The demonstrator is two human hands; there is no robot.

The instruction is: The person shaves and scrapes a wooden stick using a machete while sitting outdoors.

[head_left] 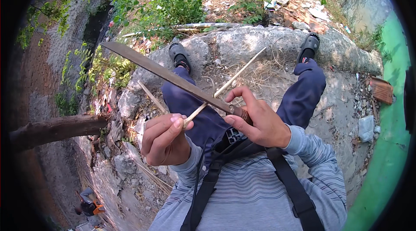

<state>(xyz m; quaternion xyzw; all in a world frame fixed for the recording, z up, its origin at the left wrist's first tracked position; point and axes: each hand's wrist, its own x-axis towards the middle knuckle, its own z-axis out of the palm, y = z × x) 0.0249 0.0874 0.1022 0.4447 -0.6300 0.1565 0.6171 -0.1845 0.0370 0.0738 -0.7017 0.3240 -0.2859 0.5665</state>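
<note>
My left hand (164, 139) is closed around the near end of a thin, pale peeled wooden stick (236, 76), pinched between thumb and fingers. The stick slants away to the upper right and narrows to a point. My right hand (259, 120) grips the handle of a long machete (160, 71), its index finger curled apart from the others. The dull, brownish blade reaches across to the upper left and crosses the stick just beyond my left hand. Most of the handle is hidden by my right hand. Another pale stick (152, 97) shows behind my left hand.
My legs are spread, shoes against a low stone ledge (255, 42). Dry shavings (266, 72) lie between them. A tree trunk (60, 132) juts in at left. At right are a green wall (390, 144), a brick (382, 90) and a pale block (366, 127). A person (90, 203) is at lower left.
</note>
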